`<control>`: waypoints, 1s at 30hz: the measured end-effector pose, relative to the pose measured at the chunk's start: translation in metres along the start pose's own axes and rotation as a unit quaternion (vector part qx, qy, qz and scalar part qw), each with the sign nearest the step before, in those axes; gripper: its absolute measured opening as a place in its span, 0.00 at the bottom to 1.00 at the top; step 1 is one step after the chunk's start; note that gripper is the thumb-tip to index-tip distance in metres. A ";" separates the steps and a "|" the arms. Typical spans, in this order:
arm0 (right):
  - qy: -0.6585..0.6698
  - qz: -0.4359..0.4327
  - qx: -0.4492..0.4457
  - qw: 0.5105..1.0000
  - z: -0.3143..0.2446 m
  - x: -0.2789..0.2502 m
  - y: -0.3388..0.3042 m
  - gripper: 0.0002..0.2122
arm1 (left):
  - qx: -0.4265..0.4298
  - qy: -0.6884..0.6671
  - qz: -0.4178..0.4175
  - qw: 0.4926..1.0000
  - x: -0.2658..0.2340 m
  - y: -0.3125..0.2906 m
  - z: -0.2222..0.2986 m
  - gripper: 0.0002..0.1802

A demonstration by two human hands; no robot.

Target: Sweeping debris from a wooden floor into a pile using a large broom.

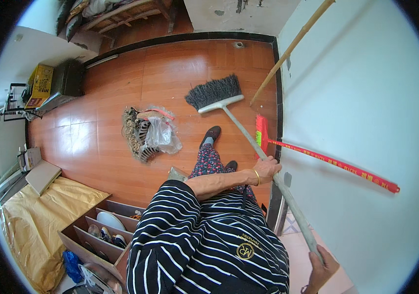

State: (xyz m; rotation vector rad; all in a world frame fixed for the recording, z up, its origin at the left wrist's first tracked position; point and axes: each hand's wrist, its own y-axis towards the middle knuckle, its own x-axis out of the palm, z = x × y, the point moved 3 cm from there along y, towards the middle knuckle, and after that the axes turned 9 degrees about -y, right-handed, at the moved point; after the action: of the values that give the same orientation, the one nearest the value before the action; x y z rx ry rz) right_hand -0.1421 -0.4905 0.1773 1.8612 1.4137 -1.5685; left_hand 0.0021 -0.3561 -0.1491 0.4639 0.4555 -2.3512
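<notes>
My left hand (267, 169), with a gold bracelet at its wrist, is wrapped round the middle of a broom's wooden handle. Farther back along the same handle, my right hand (324, 264) grips it near its end at the lower right. The broom (215, 95) has dark grey bristles on a whitish head, which lies at the floor ahead of my feet. To the left of the broom head is a heap of rubbish (143, 132): crumbly bits, black-and-white striped pieces and a clear plastic bag (163, 135). The bristles are apart from the heap.
On the right, a red broom (262, 134) and a bamboo pole (288, 51) lean against the white wall (356, 108). A compartmented shoe rack (92, 235) stands at the lower left beside a yellow-brown cover (48, 215). A yellow crate (41, 83) and dark cabinet (67, 81) are far left.
</notes>
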 end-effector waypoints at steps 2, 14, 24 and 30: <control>-0.103 0.069 -0.143 0.982 -0.002 -0.024 -0.008 0.08 | 0.060 -0.001 -0.037 0.998 0.003 -0.002 0.022 0.11; -0.048 0.183 0.021 0.982 0.063 -0.082 -0.029 0.06 | 0.189 0.133 0.047 0.972 -0.070 0.000 0.115 0.05; 0.085 0.181 -0.084 0.976 -0.007 0.015 0.093 0.06 | 0.102 0.058 0.150 0.982 -0.104 0.069 -0.012 0.06; 0.016 0.126 -0.027 0.992 -0.042 0.025 0.177 0.01 | 0.057 -0.030 0.236 0.970 -0.128 0.096 -0.066 0.06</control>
State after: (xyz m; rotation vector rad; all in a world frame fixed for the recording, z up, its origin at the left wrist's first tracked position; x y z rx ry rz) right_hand 0.0252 -0.5277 0.1107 1.9525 1.1668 -1.3719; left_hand 0.1713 -0.3230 -0.1683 0.4910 0.1566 -1.9282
